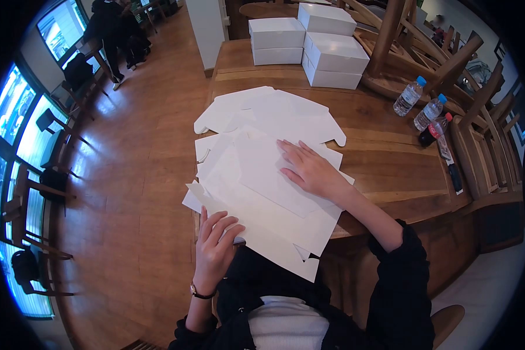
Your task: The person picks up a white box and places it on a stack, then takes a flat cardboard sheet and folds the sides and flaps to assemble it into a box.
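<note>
A flat white die-cut cardboard box blank (pixel 262 201) lies before me, its near corner reaching past the table edge above my lap. My right hand (pixel 312 169) rests palm down on it, fingers stretched out and spread. At the blank's left edge, beside a raised flap (pixel 199 195), is my left hand (pixel 216 242). Its fingers are apart and slightly bent, touching the board; the thumb is hard to make out. Under and behind this blank are more white cardboard blanks (pixel 297 114), overlapping, with curved tabs at their far corners.
Closed white boxes (pixel 332 49) are stacked at the far end of the wooden table (pixel 367 140). Two water bottles (pixel 409 96), a cola bottle (pixel 434 129) and a black marker (pixel 454 175) stand or lie at the right. Upturned wooden chairs (pixel 391 41) crowd behind. A person (pixel 105 35) is far left.
</note>
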`<move>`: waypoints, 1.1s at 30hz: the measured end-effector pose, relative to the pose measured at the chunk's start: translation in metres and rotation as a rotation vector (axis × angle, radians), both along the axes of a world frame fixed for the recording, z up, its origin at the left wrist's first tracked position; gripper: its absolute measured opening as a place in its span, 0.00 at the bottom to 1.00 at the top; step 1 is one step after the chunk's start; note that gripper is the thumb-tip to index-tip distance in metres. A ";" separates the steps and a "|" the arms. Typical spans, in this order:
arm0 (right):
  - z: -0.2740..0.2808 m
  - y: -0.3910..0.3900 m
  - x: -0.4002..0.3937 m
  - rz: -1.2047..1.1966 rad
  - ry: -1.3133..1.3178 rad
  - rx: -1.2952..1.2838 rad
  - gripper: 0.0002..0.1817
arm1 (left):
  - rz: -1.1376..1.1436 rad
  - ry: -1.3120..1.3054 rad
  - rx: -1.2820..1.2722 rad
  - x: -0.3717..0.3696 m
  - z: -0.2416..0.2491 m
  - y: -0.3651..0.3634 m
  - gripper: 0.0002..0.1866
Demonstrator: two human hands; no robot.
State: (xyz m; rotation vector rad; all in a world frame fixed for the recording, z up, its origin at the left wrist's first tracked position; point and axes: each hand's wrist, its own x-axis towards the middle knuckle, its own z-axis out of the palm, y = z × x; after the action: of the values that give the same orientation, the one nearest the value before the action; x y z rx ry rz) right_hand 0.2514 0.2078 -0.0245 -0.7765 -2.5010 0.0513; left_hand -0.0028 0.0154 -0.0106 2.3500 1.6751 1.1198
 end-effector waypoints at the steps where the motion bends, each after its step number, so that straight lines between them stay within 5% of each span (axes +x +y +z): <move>1: 0.000 0.002 -0.001 0.019 0.038 -0.051 0.24 | -0.001 0.003 0.002 -0.001 0.000 0.000 0.19; 4: 0.017 0.015 -0.008 -0.039 -0.109 -0.253 0.24 | -0.004 0.013 0.012 -0.001 -0.003 0.002 0.20; 10: -0.003 0.012 -0.032 -0.117 -0.013 0.086 0.30 | 0.008 -0.005 -0.001 0.000 -0.001 0.001 0.19; 25: 0.007 0.008 -0.024 -0.069 0.035 -0.333 0.38 | 0.024 -0.018 0.013 0.002 -0.005 -0.001 0.20; 33: 0.074 -0.067 -0.008 -0.123 -0.418 -0.278 0.42 | 0.049 -0.033 0.001 0.002 -0.006 -0.005 0.20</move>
State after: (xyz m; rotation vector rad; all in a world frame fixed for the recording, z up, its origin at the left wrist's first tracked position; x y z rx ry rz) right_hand 0.2430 0.1409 0.0495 -1.1545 -2.8692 0.2171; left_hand -0.0013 0.0107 -0.0161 2.2898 1.7306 1.1606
